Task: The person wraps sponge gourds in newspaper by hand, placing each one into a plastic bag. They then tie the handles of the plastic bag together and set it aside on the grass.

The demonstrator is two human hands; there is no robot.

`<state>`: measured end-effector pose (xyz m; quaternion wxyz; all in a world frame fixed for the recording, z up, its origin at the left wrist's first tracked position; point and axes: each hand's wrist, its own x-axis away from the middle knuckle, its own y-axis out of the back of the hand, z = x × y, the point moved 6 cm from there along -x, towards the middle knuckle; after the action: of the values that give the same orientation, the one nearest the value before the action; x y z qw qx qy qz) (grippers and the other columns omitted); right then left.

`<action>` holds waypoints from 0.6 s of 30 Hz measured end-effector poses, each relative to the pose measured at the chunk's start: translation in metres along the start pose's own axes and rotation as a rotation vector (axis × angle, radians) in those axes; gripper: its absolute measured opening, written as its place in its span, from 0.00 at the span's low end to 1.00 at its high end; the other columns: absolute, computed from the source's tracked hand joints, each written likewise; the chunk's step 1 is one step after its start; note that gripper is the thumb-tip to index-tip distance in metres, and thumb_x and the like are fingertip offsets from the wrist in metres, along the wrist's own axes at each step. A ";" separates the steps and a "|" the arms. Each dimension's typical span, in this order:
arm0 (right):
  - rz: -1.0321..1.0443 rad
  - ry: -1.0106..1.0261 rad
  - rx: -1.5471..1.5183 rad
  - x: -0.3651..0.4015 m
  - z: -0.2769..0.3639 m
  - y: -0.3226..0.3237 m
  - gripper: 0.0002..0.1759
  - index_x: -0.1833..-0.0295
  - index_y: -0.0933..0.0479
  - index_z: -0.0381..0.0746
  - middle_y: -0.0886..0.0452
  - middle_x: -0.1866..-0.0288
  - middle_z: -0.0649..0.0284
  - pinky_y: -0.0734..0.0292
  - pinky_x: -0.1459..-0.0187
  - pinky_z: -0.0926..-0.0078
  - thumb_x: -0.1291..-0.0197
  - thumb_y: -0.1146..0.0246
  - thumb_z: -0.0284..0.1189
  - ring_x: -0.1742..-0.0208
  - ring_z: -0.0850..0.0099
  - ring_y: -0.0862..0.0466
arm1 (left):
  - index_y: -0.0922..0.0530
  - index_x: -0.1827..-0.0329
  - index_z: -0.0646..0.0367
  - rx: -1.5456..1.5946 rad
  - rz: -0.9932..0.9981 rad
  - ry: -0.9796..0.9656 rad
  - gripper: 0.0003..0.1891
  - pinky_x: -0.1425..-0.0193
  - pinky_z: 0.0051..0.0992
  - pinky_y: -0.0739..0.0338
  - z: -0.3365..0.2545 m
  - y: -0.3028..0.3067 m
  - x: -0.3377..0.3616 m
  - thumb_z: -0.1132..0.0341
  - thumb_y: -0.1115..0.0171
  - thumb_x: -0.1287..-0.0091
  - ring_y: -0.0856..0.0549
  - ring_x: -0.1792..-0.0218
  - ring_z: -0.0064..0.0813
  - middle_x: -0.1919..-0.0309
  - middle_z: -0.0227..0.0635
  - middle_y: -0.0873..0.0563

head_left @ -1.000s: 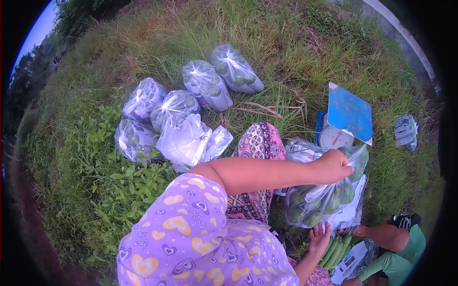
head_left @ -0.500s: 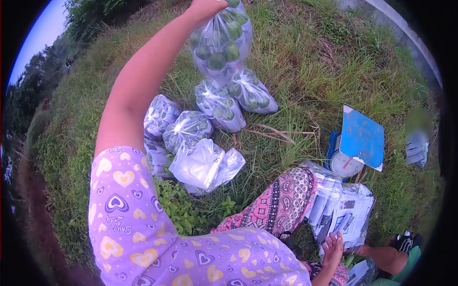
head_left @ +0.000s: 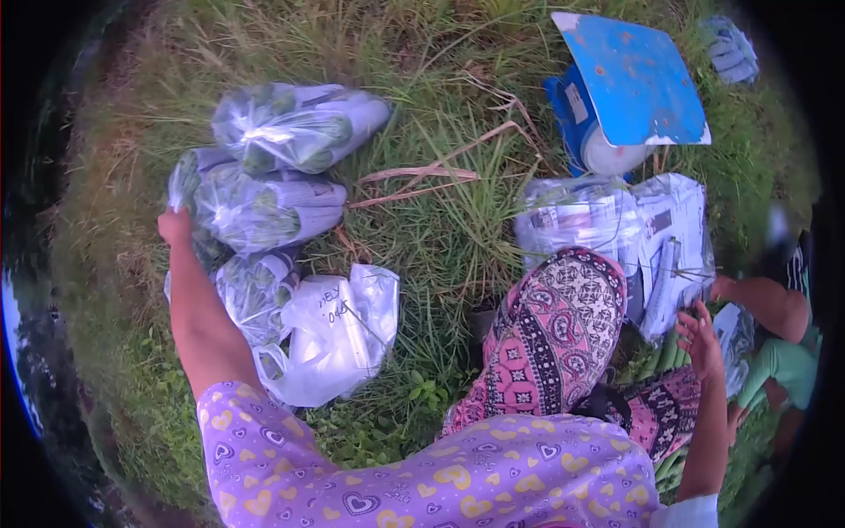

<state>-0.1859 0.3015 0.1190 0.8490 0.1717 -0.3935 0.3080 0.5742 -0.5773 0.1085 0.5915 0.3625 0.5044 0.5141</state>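
Fingers of left hand (head_left: 174, 226) at bag of greens (head_left: 264, 211), grip unclear, right hand (head_left: 700, 330) splayed, empty

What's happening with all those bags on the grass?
A person in a purple heart-print top sits on grass. Their left hand reaches to a pile of clear plastic bags of green vegetables and touches one; a grip cannot be told. Their right hand is open beside newspaper-wrapped bundles. A weighing scale with a blue tray stands beyond, and another person's arm shows at the right.
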 end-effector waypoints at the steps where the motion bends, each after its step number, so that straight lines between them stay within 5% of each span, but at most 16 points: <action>1: -0.010 0.007 0.039 0.007 0.015 0.001 0.38 0.22 0.50 0.49 0.22 0.41 0.63 0.24 0.49 0.72 0.32 0.43 0.47 0.46 0.73 0.20 | 0.17 0.49 0.60 0.158 -0.041 0.081 0.24 0.45 0.45 0.24 0.009 -0.014 -0.002 0.52 0.38 0.43 0.16 0.52 0.53 0.57 0.54 0.14; 6: -0.032 0.066 0.119 0.015 0.046 -0.007 0.39 0.24 0.45 0.45 0.23 0.40 0.62 0.29 0.46 0.73 0.35 0.41 0.47 0.45 0.73 0.21 | 0.21 0.42 0.60 0.085 0.034 -0.006 0.31 0.42 0.42 0.26 0.021 -0.020 -0.016 0.45 0.42 0.42 0.18 0.47 0.51 0.49 0.54 0.16; 9: -0.056 -0.035 0.416 0.003 0.023 0.000 0.37 0.26 0.40 0.44 0.22 0.41 0.63 0.30 0.46 0.75 0.36 0.41 0.47 0.44 0.72 0.22 | 0.20 0.43 0.59 0.015 0.079 -0.070 0.31 0.41 0.43 0.27 0.004 0.001 -0.003 0.43 0.42 0.42 0.19 0.46 0.52 0.49 0.53 0.16; 14: -0.092 0.023 1.176 -0.043 -0.041 0.054 0.33 0.37 0.27 0.38 0.19 0.47 0.48 0.25 0.43 0.63 0.46 0.34 0.43 0.47 0.55 0.18 | 0.21 0.42 0.58 0.155 -0.310 0.000 0.29 0.36 0.47 0.31 -0.054 0.078 0.051 0.47 0.36 0.42 0.23 0.41 0.51 0.44 0.49 0.19; 18: -0.285 0.092 1.184 -0.113 -0.111 0.117 0.37 0.37 0.28 0.34 0.19 0.47 0.46 0.26 0.41 0.61 0.49 0.32 0.43 0.45 0.53 0.19 | 0.24 0.39 0.57 0.394 -0.542 -0.508 0.26 0.30 0.47 0.39 -0.192 0.168 0.161 0.55 0.35 0.39 0.31 0.33 0.48 0.36 0.50 0.27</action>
<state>-0.2570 0.4043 -0.0326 0.6583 0.6520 -0.0914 0.3649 0.3418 -0.4027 0.1876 0.7303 0.4380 0.5085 0.1277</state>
